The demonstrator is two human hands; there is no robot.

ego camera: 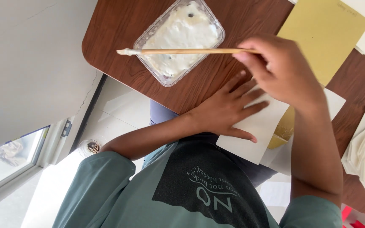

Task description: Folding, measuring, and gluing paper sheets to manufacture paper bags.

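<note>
Glue tub under stick; yellow card beside white sheet.

Brown wooden table, pale floor, window

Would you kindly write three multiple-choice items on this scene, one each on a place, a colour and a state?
1. Where does the left hand rest?
A. on the white paper
B. on a book
C. on a plate

2. What colour is the large sheet beyond the right hand?
A. red
B. yellow
C. blue

3. How is the stick placed?
A. lying on the floor
B. held by the right hand above the tub
C. standing in a cup

Answers: 1 A, its fingers lie flat on the paper; 2 B, the sheet is plainly yellow; 3 B, fingers grip one end while it spans the tub.
</note>
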